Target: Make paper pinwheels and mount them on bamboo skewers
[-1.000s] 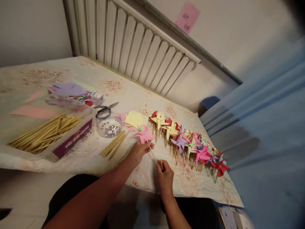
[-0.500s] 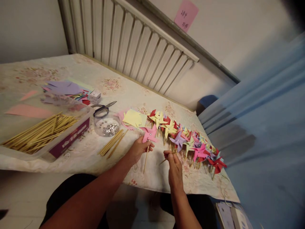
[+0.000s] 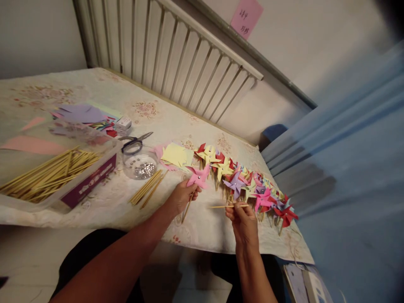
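Note:
A pink paper pinwheel (image 3: pixel 198 176) on a thin wooden stick is held in my left hand (image 3: pixel 183 196), its fingers closed round the stick just under the paper blades. A silvery pin head shows at the pinwheel's centre. My right hand (image 3: pixel 243 216) pinches a separate wooden stick (image 3: pixel 221 206) between thumb and fingers, lying roughly level and pointing left. Behind the right hand, finished-looking pinwheels (image 3: pixel 235 184) in red, yellow, purple, green and pink lie in rows. Yellow paper pieces (image 3: pixel 176 155) are stacked beyond the left hand.
Loose wooden sticks (image 3: pixel 147 188) lie left of my left forearm, beside a clear round dish (image 3: pixel 140 166) of shiny pins. Scissors (image 3: pixel 135 142) rest behind the dish. A plastic box (image 3: pixel 90 185) holds many sticks. Behind the flowered tablecloth stands a radiator (image 3: pixel 176 63); a blue curtain (image 3: pixel 353 168) hangs right.
My right hand has moved slightly right, and its stick has turned from slanting to nearly level. The pinwheel's stick in my left hand now tilts more, its lower end swung left.

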`<state>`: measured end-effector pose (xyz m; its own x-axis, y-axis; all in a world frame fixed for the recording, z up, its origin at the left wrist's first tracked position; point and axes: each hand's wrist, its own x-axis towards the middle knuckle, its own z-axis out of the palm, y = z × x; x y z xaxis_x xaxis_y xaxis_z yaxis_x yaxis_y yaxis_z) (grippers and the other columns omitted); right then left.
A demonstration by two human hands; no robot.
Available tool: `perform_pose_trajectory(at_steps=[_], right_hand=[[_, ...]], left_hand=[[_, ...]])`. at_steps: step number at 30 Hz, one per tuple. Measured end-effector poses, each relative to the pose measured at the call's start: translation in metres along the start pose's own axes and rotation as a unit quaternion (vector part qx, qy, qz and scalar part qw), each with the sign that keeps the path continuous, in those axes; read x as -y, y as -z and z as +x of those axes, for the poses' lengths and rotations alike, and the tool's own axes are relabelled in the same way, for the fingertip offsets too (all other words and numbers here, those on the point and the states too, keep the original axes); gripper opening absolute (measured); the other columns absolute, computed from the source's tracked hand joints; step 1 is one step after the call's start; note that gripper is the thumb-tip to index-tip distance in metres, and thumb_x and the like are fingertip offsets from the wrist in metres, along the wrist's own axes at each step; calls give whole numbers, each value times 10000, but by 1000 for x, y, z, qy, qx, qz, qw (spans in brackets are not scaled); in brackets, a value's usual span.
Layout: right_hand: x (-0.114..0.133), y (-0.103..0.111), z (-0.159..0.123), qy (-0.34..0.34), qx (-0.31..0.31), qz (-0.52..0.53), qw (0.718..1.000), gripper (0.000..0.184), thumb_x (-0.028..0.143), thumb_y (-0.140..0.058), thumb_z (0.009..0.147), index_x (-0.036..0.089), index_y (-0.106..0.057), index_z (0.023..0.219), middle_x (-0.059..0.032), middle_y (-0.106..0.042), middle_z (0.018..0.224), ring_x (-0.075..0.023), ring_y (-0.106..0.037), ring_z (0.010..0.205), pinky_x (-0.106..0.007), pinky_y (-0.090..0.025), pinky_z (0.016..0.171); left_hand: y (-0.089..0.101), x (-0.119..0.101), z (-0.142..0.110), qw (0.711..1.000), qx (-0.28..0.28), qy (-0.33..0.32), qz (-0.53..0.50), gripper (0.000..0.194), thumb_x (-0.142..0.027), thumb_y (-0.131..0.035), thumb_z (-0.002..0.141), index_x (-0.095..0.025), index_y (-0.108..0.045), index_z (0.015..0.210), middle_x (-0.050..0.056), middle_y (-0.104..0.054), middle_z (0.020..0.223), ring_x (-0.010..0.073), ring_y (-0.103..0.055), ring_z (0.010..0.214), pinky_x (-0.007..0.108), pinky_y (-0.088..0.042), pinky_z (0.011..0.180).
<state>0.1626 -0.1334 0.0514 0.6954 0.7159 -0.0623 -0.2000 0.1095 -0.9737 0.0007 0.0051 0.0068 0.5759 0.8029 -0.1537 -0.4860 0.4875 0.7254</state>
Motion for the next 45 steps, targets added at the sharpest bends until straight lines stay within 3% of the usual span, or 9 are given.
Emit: perform_pose_trajectory(at_steps=[8,25,30,34,39,45], right_hand=[[13,-14,-2,13,7,56,998,381,344,-872,595,175,-602,804,8,-702,718,-144,-714,625,-216,-599,574],[3,-18,-7,49,18,-39,998,311,301,-793,674,176,-587,870,-24,-713,805,-149,-699,627,-258,-573,588],[2,-18,-10,79,34,-93,992,330,363,-744,736,196,-547,941,-24,-709,818,-174,-695,645,-294,-561,590],[-1,-15,-10,78,67,-142,984,259,428,-653,804,191,-579,875,-39,-696,857,-189,-689,693,-315,-552,612],[-7,-2,-11,81,66,-298,949,159,329,-669,734,193,-590,708,29,-598,556,-151,-581,533,-276,-473,569],[-6,27,-12,115,134,-451,875,155,242,-631,681,191,-567,550,31,-540,535,-130,-498,538,-237,-374,528]], left_hand=[[2,5,4,1000,-2,2,-4,251,-301,-744,686,-142,-582,794,14,-608,682,81,-496,548,228,-361,530],[0,2,1,1000,14,-2,1,274,-323,-739,683,-133,-588,811,15,-605,691,77,-480,536,227,-359,529],[-1,0,0,1000,11,1,0,274,-315,-743,680,-139,-578,808,12,-601,685,77,-477,530,229,-358,531],[1,0,0,1000,18,2,-1,266,-328,-741,695,-141,-585,801,12,-601,690,76,-478,535,228,-359,532],[1,1,1,1000,24,-5,-9,266,-334,-742,698,-142,-586,796,12,-606,691,71,-471,531,222,-352,530],[-1,-3,-2,1000,21,-3,-7,269,-310,-757,677,-140,-582,791,13,-603,684,70,-474,533,218,-345,530]])
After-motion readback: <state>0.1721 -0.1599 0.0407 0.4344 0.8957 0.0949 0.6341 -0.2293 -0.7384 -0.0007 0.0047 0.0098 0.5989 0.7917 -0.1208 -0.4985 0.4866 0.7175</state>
